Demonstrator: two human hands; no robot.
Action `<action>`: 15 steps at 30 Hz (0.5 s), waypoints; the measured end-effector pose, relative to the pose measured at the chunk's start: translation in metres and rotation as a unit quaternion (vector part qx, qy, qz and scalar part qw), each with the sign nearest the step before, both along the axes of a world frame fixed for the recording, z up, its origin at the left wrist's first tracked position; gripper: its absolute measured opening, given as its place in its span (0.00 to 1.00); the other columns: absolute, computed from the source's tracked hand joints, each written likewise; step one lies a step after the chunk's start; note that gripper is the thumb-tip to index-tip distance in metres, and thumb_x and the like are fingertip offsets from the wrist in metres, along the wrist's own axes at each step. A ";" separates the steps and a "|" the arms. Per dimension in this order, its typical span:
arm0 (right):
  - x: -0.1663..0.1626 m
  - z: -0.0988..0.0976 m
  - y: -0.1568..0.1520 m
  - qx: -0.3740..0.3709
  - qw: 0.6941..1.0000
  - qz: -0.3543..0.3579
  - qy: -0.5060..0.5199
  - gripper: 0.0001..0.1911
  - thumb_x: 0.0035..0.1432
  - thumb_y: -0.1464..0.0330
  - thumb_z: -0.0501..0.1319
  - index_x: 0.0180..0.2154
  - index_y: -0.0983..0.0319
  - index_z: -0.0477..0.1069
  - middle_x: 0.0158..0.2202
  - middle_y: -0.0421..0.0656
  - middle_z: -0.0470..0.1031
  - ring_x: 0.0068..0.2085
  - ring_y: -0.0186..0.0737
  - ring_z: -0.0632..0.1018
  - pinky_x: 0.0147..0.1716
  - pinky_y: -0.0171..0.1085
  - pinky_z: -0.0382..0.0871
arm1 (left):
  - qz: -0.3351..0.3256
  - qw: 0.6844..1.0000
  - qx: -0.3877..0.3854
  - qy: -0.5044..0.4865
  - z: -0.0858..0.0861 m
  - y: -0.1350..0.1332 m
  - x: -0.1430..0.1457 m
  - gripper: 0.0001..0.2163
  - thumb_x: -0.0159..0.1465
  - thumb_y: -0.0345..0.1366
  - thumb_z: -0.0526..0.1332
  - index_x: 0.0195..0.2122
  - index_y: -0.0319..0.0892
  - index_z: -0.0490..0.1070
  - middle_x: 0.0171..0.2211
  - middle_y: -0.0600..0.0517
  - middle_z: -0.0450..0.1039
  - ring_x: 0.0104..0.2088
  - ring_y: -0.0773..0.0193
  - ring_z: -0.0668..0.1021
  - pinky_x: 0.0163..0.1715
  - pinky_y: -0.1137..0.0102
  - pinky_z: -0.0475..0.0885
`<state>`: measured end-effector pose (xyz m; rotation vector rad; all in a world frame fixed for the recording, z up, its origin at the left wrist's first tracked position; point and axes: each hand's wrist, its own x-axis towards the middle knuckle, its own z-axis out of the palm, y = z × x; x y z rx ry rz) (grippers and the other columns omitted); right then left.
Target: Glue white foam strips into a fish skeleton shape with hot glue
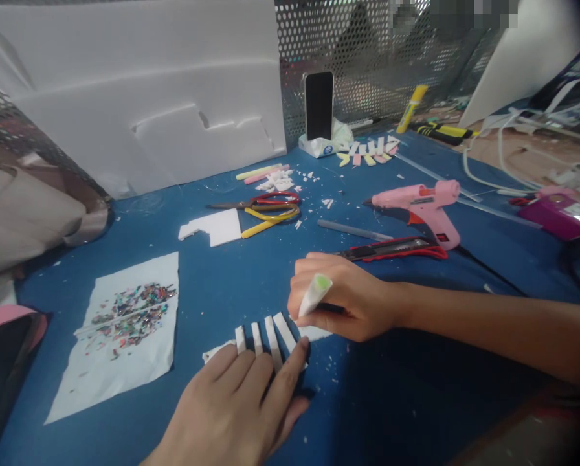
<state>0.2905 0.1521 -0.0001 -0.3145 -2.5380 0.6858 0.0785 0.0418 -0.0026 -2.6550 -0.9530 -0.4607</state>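
Observation:
My left hand (229,404) lies palm down with its fingers stretched over a fan of white strips (271,336), pressing them to the table. Its index fingertip rests by the rightmost strip. Just to the right, my right hand (355,294) is closed around a white marker (314,296) with a light green end, held upright. The marker's tip is hidden by the hand. Under that hand a white piece (314,333) partly shows. Near my right knuckles lies a red and black utility knife (397,248).
Coloured flakes sit on a white paper sheet (147,362) at left. Scissors (270,204) lie beyond my hands, beside a white foam offcut (224,228). A pink glue gun (423,202) stands at right. Behind are a phone (319,105) and a white foam panel (173,84).

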 end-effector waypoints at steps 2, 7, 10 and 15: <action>0.001 0.000 0.000 -0.001 1.000 0.001 -0.003 0.14 0.67 0.63 0.53 0.33 0.64 0.71 0.29 0.41 0.70 0.33 0.35 0.66 0.37 0.37 0.56 | 0.000 1.000 0.000 0.000 0.001 0.000 0.001 0.15 0.71 0.37 0.51 0.53 0.38 0.72 0.24 0.55 0.70 0.21 0.64 0.74 0.23 0.66 0.68; 0.001 0.000 0.001 0.000 1.000 0.004 -0.005 0.14 0.67 0.63 0.53 0.33 0.64 0.70 0.29 0.41 0.70 0.33 0.35 0.66 0.37 0.37 0.56 | -0.001 1.000 -0.003 0.002 0.001 0.000 0.001 0.15 0.71 0.37 0.51 0.52 0.38 0.72 0.23 0.55 0.70 0.21 0.63 0.74 0.23 0.66 0.68; 0.001 -0.001 0.001 0.000 1.000 0.007 -0.004 0.14 0.67 0.63 0.53 0.33 0.64 0.70 0.29 0.41 0.70 0.33 0.35 0.66 0.37 0.37 0.56 | 0.000 1.000 -0.007 0.001 0.001 -0.001 0.001 0.15 0.70 0.37 0.52 0.53 0.38 0.72 0.24 0.55 0.70 0.21 0.64 0.74 0.23 0.66 0.68; 0.001 -0.002 0.002 -0.003 1.000 0.008 -0.007 0.14 0.67 0.63 0.52 0.33 0.63 0.70 0.29 0.42 0.70 0.34 0.36 0.66 0.37 0.37 0.56 | -0.002 1.000 0.002 0.002 0.001 0.000 0.002 0.15 0.70 0.36 0.51 0.53 0.37 0.72 0.23 0.54 0.70 0.21 0.63 0.74 0.23 0.66 0.68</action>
